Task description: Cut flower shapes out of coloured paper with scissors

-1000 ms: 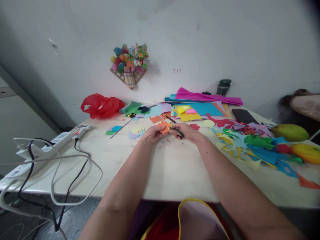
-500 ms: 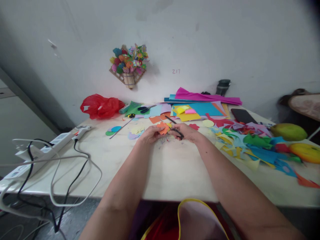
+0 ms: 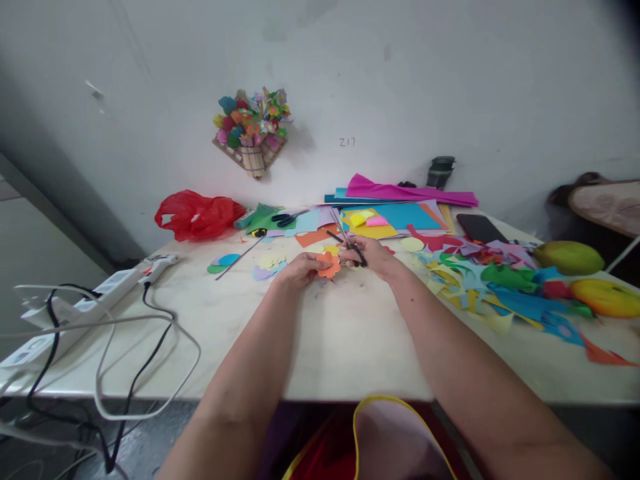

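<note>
Between thumb and fingers, my left hand (image 3: 301, 269) pinches an orange paper flower (image 3: 329, 265) with scalloped edges. My right hand (image 3: 369, 256) is closed on a pair of scissors (image 3: 356, 252) with dark handles, whose blades point up and away, apart from the flower. Behind the flower, a bit of yellow paper (image 3: 330, 251) shows, partly hidden. Beyond the hands lies an orange paper sheet (image 3: 315, 238). To the left of my left hand sits a small pile of pale yellow and lilac cutouts (image 3: 270, 265).
Paper scraps (image 3: 465, 280) cover the right side, beside a phone (image 3: 481, 228) and a green mango (image 3: 569, 257). Coloured sheets (image 3: 400, 219), a second pair of scissors (image 3: 284, 219) and a red plastic bag (image 3: 200, 215) lie at the back. A power strip (image 3: 107, 287) with cables is left.
The scissors have swung from pointing at the orange flower to pointing up and away from it. The flower has turned and sits slightly lower in my left hand. The view has shifted slightly.
</note>
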Available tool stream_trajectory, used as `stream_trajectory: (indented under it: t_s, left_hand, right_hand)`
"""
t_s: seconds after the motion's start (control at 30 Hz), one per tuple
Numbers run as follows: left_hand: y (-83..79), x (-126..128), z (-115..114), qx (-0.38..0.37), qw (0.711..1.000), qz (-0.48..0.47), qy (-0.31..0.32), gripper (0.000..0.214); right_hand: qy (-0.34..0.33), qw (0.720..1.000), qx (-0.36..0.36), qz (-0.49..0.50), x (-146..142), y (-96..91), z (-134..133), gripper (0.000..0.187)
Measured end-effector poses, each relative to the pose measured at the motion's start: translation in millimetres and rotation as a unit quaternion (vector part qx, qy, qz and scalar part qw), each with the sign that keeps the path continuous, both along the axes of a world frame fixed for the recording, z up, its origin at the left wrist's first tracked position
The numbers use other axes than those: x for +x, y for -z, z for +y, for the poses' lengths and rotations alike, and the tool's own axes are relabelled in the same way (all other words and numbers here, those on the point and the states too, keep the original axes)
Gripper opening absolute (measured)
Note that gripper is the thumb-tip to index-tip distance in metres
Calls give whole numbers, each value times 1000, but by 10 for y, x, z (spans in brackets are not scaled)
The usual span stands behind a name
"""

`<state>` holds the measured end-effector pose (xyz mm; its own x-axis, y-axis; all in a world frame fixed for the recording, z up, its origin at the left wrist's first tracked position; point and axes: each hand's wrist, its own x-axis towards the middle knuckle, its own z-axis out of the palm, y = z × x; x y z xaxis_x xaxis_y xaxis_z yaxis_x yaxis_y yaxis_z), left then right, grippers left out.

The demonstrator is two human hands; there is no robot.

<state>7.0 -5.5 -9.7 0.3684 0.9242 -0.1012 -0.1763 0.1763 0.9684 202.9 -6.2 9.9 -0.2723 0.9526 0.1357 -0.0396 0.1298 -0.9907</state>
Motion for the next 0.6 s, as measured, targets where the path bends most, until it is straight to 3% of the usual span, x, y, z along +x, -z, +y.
stream_trajectory:
  t_s: [0.13,0.37,0.6]
  left_hand:
    - [-4,32,-20,11,999,28,30,23]
    - [-23,91,-46,14,996,67,62,19]
    - [-12,90,-27,9,999,43,26,21]
  right_hand:
    - [-2,1000,13,23,-17,-9,-8,45]
    - [-15,999,34,-9,-102,27,-18,35]
    - [23,1000,21,2,-84,36,6,34]
